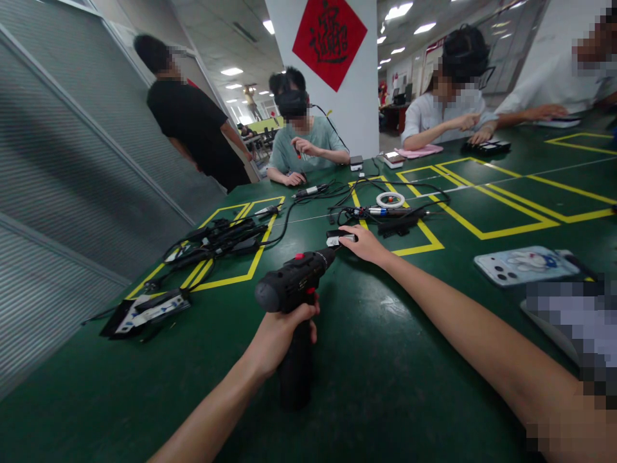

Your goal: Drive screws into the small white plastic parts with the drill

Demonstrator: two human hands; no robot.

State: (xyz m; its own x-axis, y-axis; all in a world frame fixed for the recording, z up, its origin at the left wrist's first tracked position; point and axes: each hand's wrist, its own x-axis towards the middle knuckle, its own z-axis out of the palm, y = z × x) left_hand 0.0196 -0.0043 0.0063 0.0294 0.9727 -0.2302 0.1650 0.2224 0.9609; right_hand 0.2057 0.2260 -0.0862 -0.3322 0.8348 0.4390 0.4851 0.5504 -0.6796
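- Black power screwdriver is gripped in a closed left hand, mid-table, tip just beside a small part.
- That part is touched by the right hand, fingers stretched flat, together.
- Bare green table is left open nearby; a phone is parked well off right.

1. Bright, even indoor light comes from ceiling panels overhead.
2. The green tabletop carries a pale sheen near its middle. Shadows are soft and faint, darkest under the drill.
3. The wide lens bends the left wall and stretches the edges.
4. Near things look sharp and the far room softer. Mosaic blocks cover patches at the right.
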